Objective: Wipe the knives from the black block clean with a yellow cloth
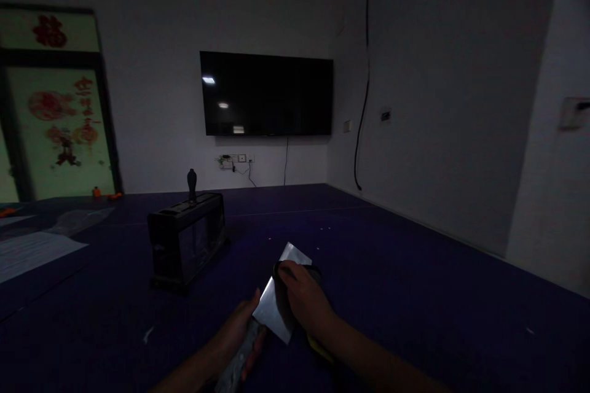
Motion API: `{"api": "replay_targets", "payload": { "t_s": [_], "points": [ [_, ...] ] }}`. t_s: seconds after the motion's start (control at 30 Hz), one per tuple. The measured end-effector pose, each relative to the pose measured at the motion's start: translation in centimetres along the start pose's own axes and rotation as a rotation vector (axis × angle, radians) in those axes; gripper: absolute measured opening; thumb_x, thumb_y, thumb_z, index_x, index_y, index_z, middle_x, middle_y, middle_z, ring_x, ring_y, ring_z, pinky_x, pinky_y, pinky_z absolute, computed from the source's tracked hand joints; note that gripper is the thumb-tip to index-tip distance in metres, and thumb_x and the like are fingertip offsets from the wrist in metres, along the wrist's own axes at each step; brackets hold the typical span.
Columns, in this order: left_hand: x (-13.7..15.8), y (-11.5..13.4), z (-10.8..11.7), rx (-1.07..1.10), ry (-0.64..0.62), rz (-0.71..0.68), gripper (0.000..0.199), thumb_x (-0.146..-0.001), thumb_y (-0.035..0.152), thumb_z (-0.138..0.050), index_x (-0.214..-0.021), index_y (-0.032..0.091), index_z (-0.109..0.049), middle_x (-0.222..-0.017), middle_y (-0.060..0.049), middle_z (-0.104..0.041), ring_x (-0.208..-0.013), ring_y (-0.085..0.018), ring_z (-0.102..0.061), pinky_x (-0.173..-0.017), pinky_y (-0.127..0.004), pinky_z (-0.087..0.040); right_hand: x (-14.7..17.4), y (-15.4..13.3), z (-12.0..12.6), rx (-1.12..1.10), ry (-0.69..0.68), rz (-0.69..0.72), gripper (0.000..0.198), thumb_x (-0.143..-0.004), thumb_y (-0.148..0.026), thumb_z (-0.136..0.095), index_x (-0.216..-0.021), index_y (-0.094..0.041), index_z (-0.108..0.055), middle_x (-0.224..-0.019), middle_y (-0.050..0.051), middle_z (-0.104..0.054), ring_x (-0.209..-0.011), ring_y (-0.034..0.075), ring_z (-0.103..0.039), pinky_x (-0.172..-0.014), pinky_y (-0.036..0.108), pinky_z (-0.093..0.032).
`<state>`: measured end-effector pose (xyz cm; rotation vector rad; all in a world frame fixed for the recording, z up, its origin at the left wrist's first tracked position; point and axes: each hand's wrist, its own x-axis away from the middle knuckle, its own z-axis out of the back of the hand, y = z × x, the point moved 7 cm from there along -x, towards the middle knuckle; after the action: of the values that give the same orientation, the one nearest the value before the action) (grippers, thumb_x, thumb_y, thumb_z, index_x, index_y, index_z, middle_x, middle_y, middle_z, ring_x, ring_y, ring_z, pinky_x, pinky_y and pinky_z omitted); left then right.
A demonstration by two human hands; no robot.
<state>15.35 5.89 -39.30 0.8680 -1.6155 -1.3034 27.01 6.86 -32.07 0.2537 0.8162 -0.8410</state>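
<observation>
A cleaver [273,307] with a broad shiny blade is held low in the middle of the head view, its blade pointing up and away from me. My left hand [237,334] is closed around its grey handle. A dark cloth [284,304] with yellow edging lies across the blade, pinched in my right hand [304,295], which presses it on the flat of the metal. The cloth and fingers hide part of the blade. To the left stands a black knife block [187,239] with one dark handle [192,184] sticking up from its top.
The dark blue tabletop [369,313] carries small white scraps. Papers [37,252] and clear plastic film [80,220] lie at left, with small orange items [96,192] further back. A television [267,95] hangs on the far wall; a black cable [367,73] hangs near the corner.
</observation>
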Motion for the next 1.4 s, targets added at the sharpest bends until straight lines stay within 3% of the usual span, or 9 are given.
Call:
{"api": "replay_targets", "payload": {
  "t_s": [0.2,0.4,0.53,0.7,0.93,1.13,1.4],
  "points": [
    [0.3,0.0,-0.4,-0.014,-0.035,0.026,0.077,-0.06,0.086,-0.033,-0.035,0.015,-0.046,-0.027,-0.001,-0.038,-0.019,-0.012,-0.038,-0.021,-0.02,-0.022,0.1,-0.9,0.3,0.051,0.012,0.03,0.044,-0.079,0.002,-0.038,-0.114,-0.014,-0.058,-0.119,0.01,-0.057,-0.105,0.02,-0.053,-0.092,0.03,-0.044],
    [-0.6,-1.2,0.8,0.044,0.004,0.032,0.075,-0.062,0.083,-0.037,-0.039,0.013,-0.05,-0.029,-0.003,-0.042,-0.022,-0.012,-0.041,-0.023,-0.019,-0.024,0.5,-3.1,0.1,0.037,-0.093,0.159,0.033,-0.082,-0.005,-0.045,-0.11,-0.015,-0.059,-0.115,0.009,-0.058,-0.1,0.02,-0.054,-0.085,0.028,-0.046],
    [-1.2,-1.6,1.1,0.036,0.003,0.004,0.075,-0.064,0.082,-0.035,-0.038,0.013,-0.048,-0.03,-0.003,-0.042,-0.022,-0.011,-0.04,-0.025,-0.018,-0.023,0.8,-4.2,0.0,-0.011,-0.159,0.282,0.035,-0.082,-0.008,-0.046,-0.115,-0.015,-0.055,-0.115,0.009,-0.057,-0.1,0.019,-0.052,-0.087,0.029,-0.045],
    [-1.1,-1.7,0.8,-0.002,-0.03,0.05,0.08,-0.061,0.088,-0.024,-0.039,0.015,-0.048,-0.03,-0.003,-0.041,-0.023,-0.011,-0.04,-0.026,-0.019,-0.021,0.9,-4.2,0.2,-0.04,-0.152,0.307,0.034,-0.082,-0.007,-0.045,-0.114,-0.015,-0.054,-0.113,0.009,-0.058,-0.1,0.019,-0.052,-0.087,0.029,-0.045],
    [-0.6,-0.7,0.3,-0.012,-0.035,0.019,0.079,-0.058,0.089,-0.029,-0.04,0.015,-0.048,-0.029,-0.002,-0.041,-0.022,-0.011,-0.038,-0.025,-0.019,-0.023,-0.1,-2.6,0.8,-0.051,-0.051,0.169,0.038,-0.074,0.002,-0.041,-0.103,-0.014,-0.06,-0.109,0.009,-0.06,-0.097,0.019,-0.055,-0.085,0.029,-0.048],
    [0.1,0.4,-0.3,-0.038,-0.039,-0.023,0.077,-0.057,0.087,-0.037,-0.035,0.014,-0.046,-0.028,-0.002,-0.038,-0.021,-0.011,-0.039,-0.023,-0.019,-0.022,-0.7,0.3,0.7,-0.03,0.027,0.027,0.046,-0.072,0.004,-0.039,-0.109,-0.015,-0.061,-0.115,0.009,-0.058,-0.104,0.02,-0.053,-0.09,0.033,-0.046],
    [0.3,0.5,-0.6,-0.155,-0.072,-0.053,0.082,-0.055,0.091,-0.021,-0.036,0.015,-0.045,-0.028,-0.001,-0.037,-0.022,-0.01,-0.038,-0.024,-0.02,-0.025,-1.0,3.0,1.5,-0.047,0.092,-0.084,0.046,-0.076,0.004,-0.036,-0.109,-0.015,-0.062,-0.115,0.01,-0.058,-0.108,0.021,-0.052,-0.092,0.036,-0.044]
  ]
}}
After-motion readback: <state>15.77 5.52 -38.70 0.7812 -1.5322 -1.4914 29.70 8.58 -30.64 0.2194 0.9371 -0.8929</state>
